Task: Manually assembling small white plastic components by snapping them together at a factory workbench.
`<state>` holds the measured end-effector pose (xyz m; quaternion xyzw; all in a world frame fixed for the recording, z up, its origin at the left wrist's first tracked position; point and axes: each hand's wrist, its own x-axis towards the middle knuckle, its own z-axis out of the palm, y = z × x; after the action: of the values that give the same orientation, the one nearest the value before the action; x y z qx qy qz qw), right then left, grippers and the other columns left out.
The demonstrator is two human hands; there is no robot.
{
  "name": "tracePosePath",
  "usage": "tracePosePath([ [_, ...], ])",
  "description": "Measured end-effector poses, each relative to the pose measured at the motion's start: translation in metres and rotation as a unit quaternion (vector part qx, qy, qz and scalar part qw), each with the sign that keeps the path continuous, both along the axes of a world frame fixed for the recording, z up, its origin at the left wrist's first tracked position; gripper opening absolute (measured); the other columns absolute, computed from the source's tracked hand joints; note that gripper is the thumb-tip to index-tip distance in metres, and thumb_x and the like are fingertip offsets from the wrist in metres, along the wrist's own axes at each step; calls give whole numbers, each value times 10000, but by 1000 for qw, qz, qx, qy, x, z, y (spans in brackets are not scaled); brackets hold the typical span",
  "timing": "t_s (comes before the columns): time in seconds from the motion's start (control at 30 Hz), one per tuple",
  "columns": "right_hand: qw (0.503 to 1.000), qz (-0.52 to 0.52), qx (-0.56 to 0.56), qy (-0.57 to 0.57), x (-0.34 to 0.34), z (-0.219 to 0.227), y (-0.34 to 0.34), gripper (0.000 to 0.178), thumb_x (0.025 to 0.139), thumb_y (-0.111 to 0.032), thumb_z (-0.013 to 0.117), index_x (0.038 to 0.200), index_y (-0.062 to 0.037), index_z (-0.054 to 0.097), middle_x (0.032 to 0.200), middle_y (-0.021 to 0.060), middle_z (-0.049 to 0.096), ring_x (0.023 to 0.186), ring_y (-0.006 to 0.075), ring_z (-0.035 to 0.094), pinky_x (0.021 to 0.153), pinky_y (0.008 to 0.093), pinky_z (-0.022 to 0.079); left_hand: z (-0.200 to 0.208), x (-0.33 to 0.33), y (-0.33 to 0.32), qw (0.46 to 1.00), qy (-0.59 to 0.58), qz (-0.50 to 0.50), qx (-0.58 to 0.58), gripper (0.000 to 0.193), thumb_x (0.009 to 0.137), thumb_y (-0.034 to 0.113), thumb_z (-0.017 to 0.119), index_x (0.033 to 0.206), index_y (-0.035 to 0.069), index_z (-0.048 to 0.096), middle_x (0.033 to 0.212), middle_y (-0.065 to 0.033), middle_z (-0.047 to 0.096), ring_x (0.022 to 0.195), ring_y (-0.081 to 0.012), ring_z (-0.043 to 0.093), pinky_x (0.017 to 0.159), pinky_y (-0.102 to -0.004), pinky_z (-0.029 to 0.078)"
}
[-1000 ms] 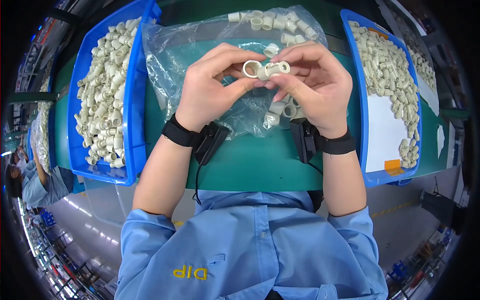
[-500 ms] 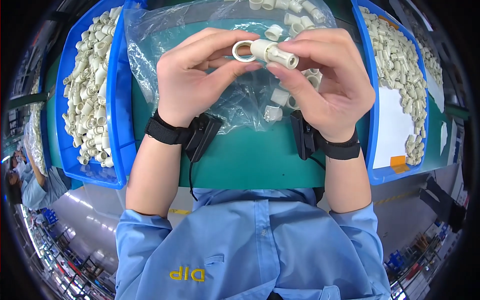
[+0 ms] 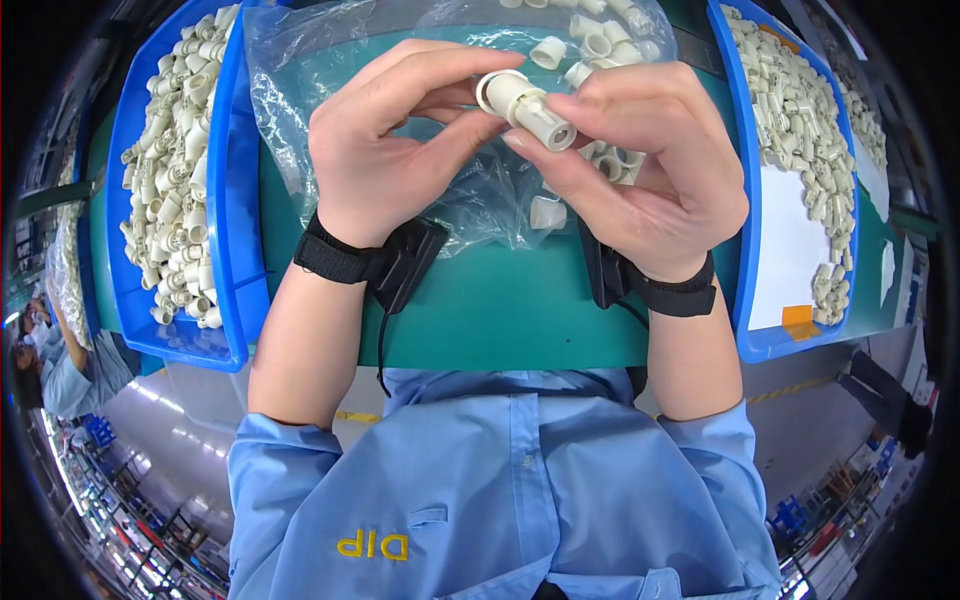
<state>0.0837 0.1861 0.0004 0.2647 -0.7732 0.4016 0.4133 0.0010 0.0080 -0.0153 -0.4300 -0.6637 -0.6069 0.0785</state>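
Over the table, my two hands meet at a cream plastic socket-like part. My right hand point(image 3: 665, 170) pinches the stepped cylindrical part point(image 3: 545, 124) between thumb and forefinger, its narrow end with a round hole facing down to the right. My left hand point(image 3: 375, 150) grips a cream plastic ring point(image 3: 486, 92) by its edge, with thumb and forefinger. The ring sits against the wide end of the cylinder, lined up with it. How far it goes over that end, I cannot tell.
A clear plastic bag point(image 3: 290, 100) lies on the green table point(image 3: 490, 320), with loose cream sleeves point(image 3: 548, 52) on it. A blue bin point(image 3: 232, 230) of cream parts stands left. Another blue bin point(image 3: 762, 350), holding parts and a white sheet point(image 3: 785, 255), stands right.
The ring and the cylinder, apart at their near side before, have come together end to end. My right hand has moved slightly left with the cylinder, which tilts further downward.
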Motion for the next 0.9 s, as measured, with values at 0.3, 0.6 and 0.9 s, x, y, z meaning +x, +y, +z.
tracePosePath([
  [0.3, 999, -23, -36, -11, -1, -4, -6, 279, 670, 78, 853, 870, 32, 664, 842, 121, 659, 759, 160, 621, 640, 238, 497, 0, 2, 0, 998, 55, 22, -5, 435, 700, -122, 760, 1099, 49, 734, 1022, -91, 703, 840, -142, 700, 678, -233, 605],
  [0.6, 998, -55, -31, -12, 2, -2, -13, 257, 704, 64, 840, 865, 22, 644, 838, 113, 656, 737, 144, 620, 617, 228, 491, 1, 2, 3, 997, 67, 27, -5, 446, 695, -124, 761, 1101, 59, 738, 1005, -94, 706, 822, -153, 700, 677, -236, 610],
  [0.9, 989, -43, -99, -101, 4, 0, -21, 244, 721, 66, 824, 868, 5, 639, 833, 99, 645, 699, 112, 605, 572, 207, 477, 2, 1, -1, 992, 115, 30, -42, 425, 698, -118, 761, 1087, 50, 744, 1011, -99, 703, 807, -150, 703, 689, -245, 604],
])
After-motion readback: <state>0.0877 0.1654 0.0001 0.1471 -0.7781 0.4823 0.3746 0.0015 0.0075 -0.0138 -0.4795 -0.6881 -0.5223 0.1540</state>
